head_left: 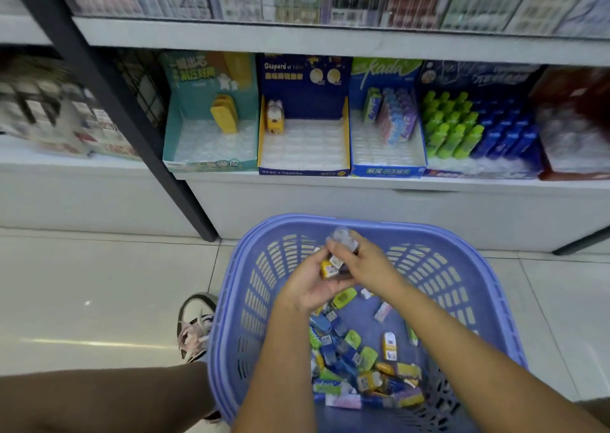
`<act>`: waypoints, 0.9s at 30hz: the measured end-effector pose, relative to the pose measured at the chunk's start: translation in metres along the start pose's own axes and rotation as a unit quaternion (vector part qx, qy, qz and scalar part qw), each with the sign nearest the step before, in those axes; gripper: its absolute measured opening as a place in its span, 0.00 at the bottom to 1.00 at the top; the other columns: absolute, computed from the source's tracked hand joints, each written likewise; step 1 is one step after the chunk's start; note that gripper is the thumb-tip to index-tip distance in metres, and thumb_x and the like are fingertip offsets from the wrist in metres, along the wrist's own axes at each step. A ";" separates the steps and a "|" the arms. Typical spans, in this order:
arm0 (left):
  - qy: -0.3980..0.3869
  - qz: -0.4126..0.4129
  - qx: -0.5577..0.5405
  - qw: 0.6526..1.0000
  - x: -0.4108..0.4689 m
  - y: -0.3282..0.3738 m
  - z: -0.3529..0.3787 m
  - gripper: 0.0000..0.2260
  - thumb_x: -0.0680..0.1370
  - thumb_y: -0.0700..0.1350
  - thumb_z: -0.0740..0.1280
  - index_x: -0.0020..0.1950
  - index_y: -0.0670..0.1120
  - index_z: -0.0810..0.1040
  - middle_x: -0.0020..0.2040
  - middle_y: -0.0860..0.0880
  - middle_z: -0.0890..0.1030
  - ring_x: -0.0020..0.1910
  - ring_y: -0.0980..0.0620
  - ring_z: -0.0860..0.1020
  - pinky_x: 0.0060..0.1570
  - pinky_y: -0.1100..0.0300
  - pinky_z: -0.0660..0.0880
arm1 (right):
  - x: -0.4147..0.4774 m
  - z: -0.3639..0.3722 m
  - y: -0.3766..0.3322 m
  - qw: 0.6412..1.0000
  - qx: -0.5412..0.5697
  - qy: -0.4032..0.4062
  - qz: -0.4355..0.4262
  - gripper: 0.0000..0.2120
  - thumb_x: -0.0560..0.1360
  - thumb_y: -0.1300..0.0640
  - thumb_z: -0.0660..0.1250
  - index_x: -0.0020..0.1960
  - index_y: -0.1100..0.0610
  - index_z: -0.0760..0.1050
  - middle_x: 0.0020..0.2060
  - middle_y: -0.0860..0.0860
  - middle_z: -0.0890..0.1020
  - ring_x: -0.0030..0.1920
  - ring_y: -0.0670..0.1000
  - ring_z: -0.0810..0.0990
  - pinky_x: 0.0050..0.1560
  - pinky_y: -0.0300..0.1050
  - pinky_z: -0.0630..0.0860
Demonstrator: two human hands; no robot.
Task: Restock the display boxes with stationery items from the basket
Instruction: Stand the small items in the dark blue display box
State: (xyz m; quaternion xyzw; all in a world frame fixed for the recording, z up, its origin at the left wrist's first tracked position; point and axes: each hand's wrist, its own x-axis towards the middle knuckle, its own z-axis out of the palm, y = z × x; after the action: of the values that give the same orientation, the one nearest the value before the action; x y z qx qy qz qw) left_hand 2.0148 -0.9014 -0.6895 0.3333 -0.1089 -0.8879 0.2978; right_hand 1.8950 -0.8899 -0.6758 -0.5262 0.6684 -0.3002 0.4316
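Now | floor (99,284) | shelf (330,183) | basket (468,234) | left hand (307,292) grip: yellow pack (327,270) | right hand (371,265) grip: clear pack (342,238)

Bright, even shop light; glare streaks the floor tiles (99,343), the upper shelf goods (297,0) blur, wide-angle edges bend.

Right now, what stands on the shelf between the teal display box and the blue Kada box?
In the head view, the navy Gaspard box stands there, one yellow item in its back left corner.

navy box (303,145) mostly free, upright (109,109) left
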 end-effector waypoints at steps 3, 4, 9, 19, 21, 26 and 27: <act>-0.003 0.071 -0.066 0.995 -0.015 0.017 0.006 0.14 0.74 0.48 0.64 0.48 0.42 0.85 0.50 0.43 0.84 0.48 0.48 0.83 0.43 0.56 0.81 | -0.002 0.000 -0.032 0.981 -0.157 0.047 -0.109 0.18 0.74 0.40 0.64 0.62 0.43 0.75 0.49 0.49 0.68 0.52 0.47 0.66 0.54 0.43 0.66; -0.008 0.092 -0.065 0.994 -0.021 0.025 0.007 0.16 0.73 0.50 0.64 0.51 0.41 0.84 0.51 0.43 0.84 0.49 0.48 0.83 0.43 0.57 0.81 | -0.002 -0.001 -0.043 0.967 -0.208 0.054 -0.136 0.23 0.73 0.36 0.62 0.65 0.41 0.72 0.50 0.48 0.65 0.51 0.47 0.63 0.54 0.43 0.64; -0.012 0.166 0.057 0.984 -0.047 0.072 0.026 0.16 0.72 0.53 0.66 0.52 0.43 0.83 0.51 0.44 0.84 0.48 0.50 0.83 0.43 0.60 0.81 | 0.000 -0.010 -0.090 0.964 -0.195 -0.019 -0.180 0.29 0.76 0.37 0.56 0.74 0.44 0.58 0.53 0.48 0.63 0.56 0.47 0.65 0.63 0.42 0.65; 0.085 0.249 -0.069 0.962 -0.064 0.107 0.042 0.09 0.73 0.43 0.70 0.51 0.41 0.80 0.42 0.43 0.82 0.36 0.50 0.82 0.32 0.63 0.79 | 0.042 -0.048 -0.137 0.950 0.292 0.044 -0.097 0.18 0.76 0.40 0.57 0.45 0.56 0.72 0.26 0.47 0.69 0.26 0.47 0.68 0.37 0.43 0.74; 0.086 0.251 -0.075 0.961 -0.064 0.110 0.042 0.08 0.75 0.42 0.69 0.52 0.41 0.79 0.43 0.42 0.82 0.37 0.49 0.82 0.32 0.62 0.79 | 0.068 -0.055 -0.146 0.955 0.297 0.022 -0.003 0.24 0.77 0.38 0.52 0.47 0.58 0.73 0.28 0.50 0.69 0.27 0.48 0.67 0.34 0.44 0.72; 0.074 0.244 -0.059 0.965 -0.061 0.111 0.046 0.05 0.78 0.40 0.65 0.51 0.41 0.78 0.42 0.42 0.83 0.38 0.48 0.83 0.33 0.62 0.79 | 0.114 -0.067 -0.152 0.990 0.108 0.072 -0.058 0.16 0.79 0.50 0.61 0.36 0.56 0.71 0.32 0.50 0.72 0.33 0.45 0.72 0.43 0.40 0.74; 0.070 0.243 -0.051 0.966 -0.060 0.111 0.046 0.05 0.78 0.39 0.64 0.51 0.40 0.78 0.42 0.42 0.83 0.38 0.48 0.83 0.34 0.61 0.79 | 0.121 -0.070 -0.153 0.991 0.038 0.085 -0.092 0.15 0.78 0.50 0.64 0.35 0.56 0.72 0.31 0.49 0.74 0.33 0.44 0.73 0.41 0.36 0.73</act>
State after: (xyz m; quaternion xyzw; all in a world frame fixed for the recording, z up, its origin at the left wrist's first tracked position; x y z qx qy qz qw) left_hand 2.0711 -0.9540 -0.5800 0.3425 -0.1204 -0.7677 0.5280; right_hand 1.8921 -1.0511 -0.5451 -0.5409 0.6395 -0.4073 0.3640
